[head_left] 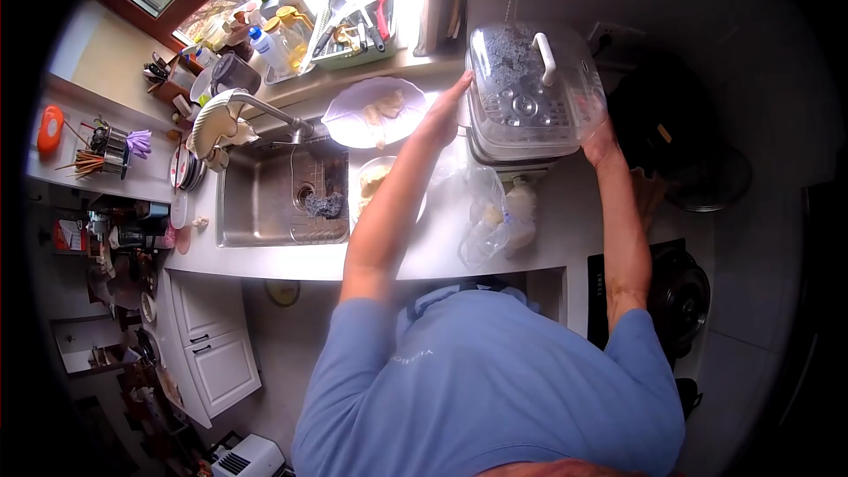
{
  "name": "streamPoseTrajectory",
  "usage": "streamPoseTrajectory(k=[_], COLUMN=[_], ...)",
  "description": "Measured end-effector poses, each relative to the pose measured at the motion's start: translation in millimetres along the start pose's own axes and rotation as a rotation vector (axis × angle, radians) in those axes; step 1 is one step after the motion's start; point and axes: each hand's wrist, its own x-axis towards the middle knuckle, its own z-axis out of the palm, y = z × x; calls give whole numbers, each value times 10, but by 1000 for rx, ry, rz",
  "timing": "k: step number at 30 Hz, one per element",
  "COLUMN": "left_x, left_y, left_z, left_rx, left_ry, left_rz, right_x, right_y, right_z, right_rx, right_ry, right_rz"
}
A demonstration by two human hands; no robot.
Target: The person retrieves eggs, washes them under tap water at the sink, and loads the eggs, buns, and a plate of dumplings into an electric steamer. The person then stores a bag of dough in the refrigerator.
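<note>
A food steamer [565, 110] with a clear, fogged lid and a white lid handle [544, 59] is on the right part of the counter. My left hand [444, 113] grips its left side, and my right hand [601, 143] grips the lower right side; the fingers of both are partly hidden. Dark round shapes show through the lid. In front of the steamer lie a clear plastic bag [482, 216] and a whitish bag [521, 212]. To the left of my left hand is a pale scalloped dish [346, 117] with light-coloured food.
A steel sink [256, 194] with a faucet [278, 112] and wire rack lies left. A plate [418, 203] sits behind my left forearm. Bottles and a green utensil tray [353, 57] line the windowsill. At right are a stove [596, 291] and a glass lid [711, 190].
</note>
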Motion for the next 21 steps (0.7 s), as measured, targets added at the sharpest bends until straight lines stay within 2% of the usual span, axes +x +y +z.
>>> streamPoseTrajectory(k=[4, 6, 9, 11, 12, 13, 14, 16, 18, 19, 21], left_x=[-32, 48, 21, -246, -263, -393, -577, -1042, -1531, -1828, -2190], left_y=[66, 38, 27, 149, 101, 96, 81, 50, -68, -67, -406], left_z=[-7, -40, -48, -42, -225, -408, -614, -1046, -1502, -1568, -2049], left_rx=[13, -11, 56, 123, 249, 413, 475, 625, 648, 576, 630], left_ry=[43, -16, 33, 165, 239, 219, 243, 291, 441, 516, 663], left_rz=[-34, -36, -17, -49, -17, 154, 229, 258, 265, 236, 250], right_x=[-41, -10, 32, 83, 104, 106, 108, 16, -121, -290, -601], right_y=[55, 71, 117, 154, 165, 148, 119, -2, -106, -243, -477], right_z=[17, -5, -141, -332, -440, -550, -656, -807, -803, -560, 26], right_rx=[36, 9, -105, -282, -377, -393, -408, -316, -478, -528, -546], right_ry=[44, 63, 118, 171, 196, 207, 207, 187, 144, 143, 172], right_rz=[2, -18, -31, 9, 37, 44, 38, -22, -139, -207, -329])
